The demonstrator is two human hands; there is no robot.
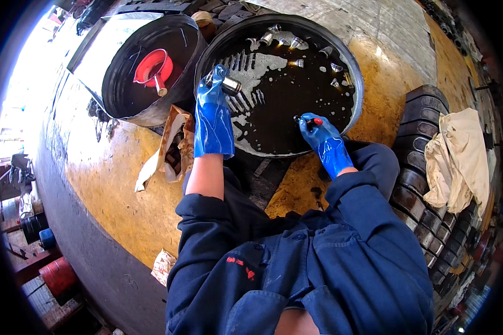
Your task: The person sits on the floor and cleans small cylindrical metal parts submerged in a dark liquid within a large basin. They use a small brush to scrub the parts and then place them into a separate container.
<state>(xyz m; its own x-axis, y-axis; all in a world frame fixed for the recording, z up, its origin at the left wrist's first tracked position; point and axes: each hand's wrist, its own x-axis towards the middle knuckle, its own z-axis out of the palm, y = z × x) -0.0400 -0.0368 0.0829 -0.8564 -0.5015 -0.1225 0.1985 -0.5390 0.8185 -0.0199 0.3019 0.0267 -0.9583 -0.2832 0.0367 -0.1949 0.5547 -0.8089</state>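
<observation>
My left hand (212, 114), in a blue rubber glove, is closed around a shiny metal cylinder (231, 86) above the left side of a wide round basin (359, 92). Dark liquid with patches of pale foam fills the basin. My right hand (325, 142), gloved the same way, is closed on a slim dark tool with a red end (318, 121) over the basin's near right rim. Its far end is too small to make out. Several shiny metal fittings (296, 43) sit partly in the liquid along the far side.
Left of the basin stands a dark drum (115, 67) holding a red dipper (154, 64). A torn paper bag (173, 137) lies near it. At the right are stacked dark metal blocks (419, 139) with a beige cloth (458, 159). Worn yellow floor (117, 178) surrounds me.
</observation>
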